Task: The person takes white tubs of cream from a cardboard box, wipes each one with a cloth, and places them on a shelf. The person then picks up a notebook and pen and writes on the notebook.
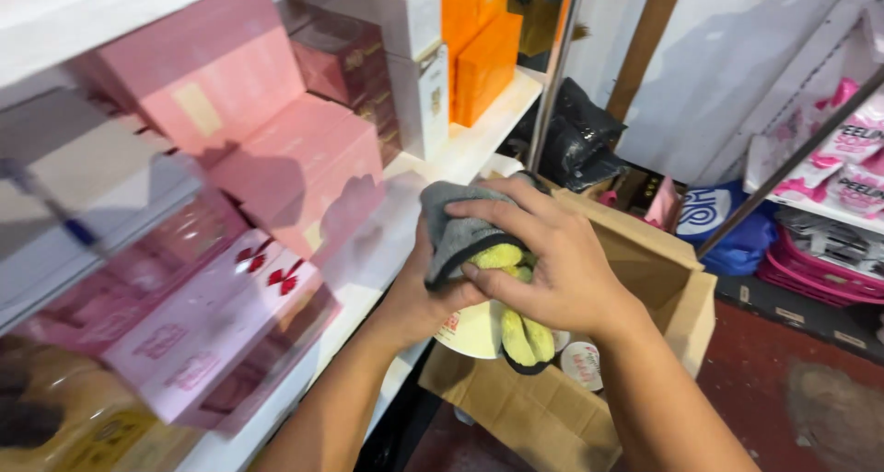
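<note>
My right hand (552,260) presses a grey and yellow microfibre cloth (460,228) against a round cream-coloured container (479,329). My left hand (414,297) holds that container from below and behind, mostly hidden by the cloth and the right hand. A yellow fold of the cloth hangs down under my right palm. Both hands are above an open cardboard box (645,269) beside the white shelf (479,131).
Pink boxes (276,159), white boxes (419,76) and orange boxes (483,58) fill the shelf at left. A black bag (575,136) lies behind the carton. A metal pole (552,76) rises by the shelf's end. Pink packets and a pink basket (820,274) sit at right.
</note>
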